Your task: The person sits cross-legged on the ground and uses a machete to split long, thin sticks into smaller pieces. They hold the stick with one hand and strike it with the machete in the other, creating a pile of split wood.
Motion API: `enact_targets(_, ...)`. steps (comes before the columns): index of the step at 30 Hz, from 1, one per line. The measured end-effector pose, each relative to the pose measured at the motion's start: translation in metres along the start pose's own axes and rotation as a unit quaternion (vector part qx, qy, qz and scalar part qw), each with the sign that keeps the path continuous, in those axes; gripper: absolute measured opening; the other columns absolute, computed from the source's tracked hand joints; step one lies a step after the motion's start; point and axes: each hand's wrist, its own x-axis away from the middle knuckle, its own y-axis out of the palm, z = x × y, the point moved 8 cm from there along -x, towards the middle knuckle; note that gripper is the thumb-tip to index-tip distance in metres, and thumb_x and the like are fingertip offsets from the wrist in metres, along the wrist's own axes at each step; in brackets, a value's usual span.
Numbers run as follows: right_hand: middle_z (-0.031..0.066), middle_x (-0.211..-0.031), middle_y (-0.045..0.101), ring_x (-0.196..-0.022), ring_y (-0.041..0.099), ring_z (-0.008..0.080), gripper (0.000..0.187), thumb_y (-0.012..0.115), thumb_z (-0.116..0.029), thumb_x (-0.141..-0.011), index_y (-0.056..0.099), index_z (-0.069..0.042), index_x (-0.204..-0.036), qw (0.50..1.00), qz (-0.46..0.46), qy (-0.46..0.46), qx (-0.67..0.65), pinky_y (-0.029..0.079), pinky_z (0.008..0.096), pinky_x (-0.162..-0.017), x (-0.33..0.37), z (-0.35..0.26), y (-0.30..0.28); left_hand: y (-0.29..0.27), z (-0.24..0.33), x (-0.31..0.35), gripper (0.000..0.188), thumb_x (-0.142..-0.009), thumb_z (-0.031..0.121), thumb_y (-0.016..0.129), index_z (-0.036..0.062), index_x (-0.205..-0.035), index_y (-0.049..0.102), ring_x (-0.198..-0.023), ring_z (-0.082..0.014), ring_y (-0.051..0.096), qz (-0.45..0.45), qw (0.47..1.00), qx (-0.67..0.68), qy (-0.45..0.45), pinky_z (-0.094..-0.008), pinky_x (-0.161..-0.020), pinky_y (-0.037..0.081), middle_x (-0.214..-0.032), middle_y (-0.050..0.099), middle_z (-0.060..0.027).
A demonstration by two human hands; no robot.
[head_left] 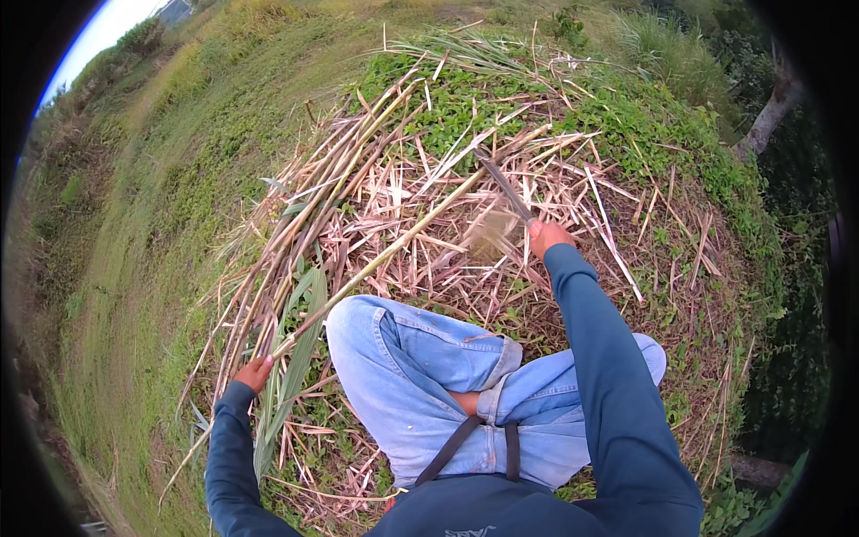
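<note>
My left hand is closed around the near end of a long yellowish-green cane stalk. The stalk slants away over my knee toward the upper right. My right hand grips a knife with a long dark blade. Its tip reaches the far part of the stalk; whether the two touch I cannot tell. A blurred pale brown piece shows just left of the right hand. Beside the left hand lie a heap of long dry stalks and a broad green leaf.
Dry husk strips litter the ground in front of my crossed legs. Low green plants and cut green blades lie farther off. A grassy slope falls away at left; a tree trunk stands at far right.
</note>
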Motion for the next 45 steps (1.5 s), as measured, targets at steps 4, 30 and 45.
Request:
enact_targets(4,0.0248,-0.084,0.066,-0.078,0.065,0.0417,0.045,0.05,-0.037,-0.094,0.066,0.004,-0.087,0.995,0.032,-0.058,-0.074,0.051,0.0497,-0.068,-0.014,0.025,0.04,0.051,0.084,-0.041,0.053,-0.092,0.052,0.045,0.0062,-0.108,0.066,-0.085,-0.0384,0.064,0.051,0.994,-0.038,0.087,-0.0484,-0.078,0.05,-0.092,0.067,-0.0204)
enact_targets(30,0.0231,-0.082,0.066,-0.08,0.065,0.0425,0.033,0.06,-0.027,-0.08,0.054,-0.006,-0.104,0.971,0.029,-0.208,0.113,0.05,0.0531,-0.077,0.124,-0.059,0.004,-0.025,0.255,0.073,0.024,-0.084,0.032,0.067,0.01,-0.075,0.061,-0.055,-0.0298,0.059,0.385,0.859,-0.127,0.312,-0.0422,-0.048,0.044,-0.067,0.06,-0.0094)
enact_targets(45,0.0221,-0.09,0.066,-0.085,0.064,0.0409,0.03,0.058,-0.029,-0.082,0.062,-0.004,-0.097,0.99,0.137,-0.022,-0.032,0.05,0.0487,-0.079,0.043,0.058,-0.016,-0.058,0.231,0.143,0.024,-0.083,0.024,0.069,0.0035,-0.097,0.069,-0.057,-0.0343,0.06,0.275,0.925,-0.071,0.253,-0.0399,-0.053,0.045,-0.067,0.062,-0.0178)
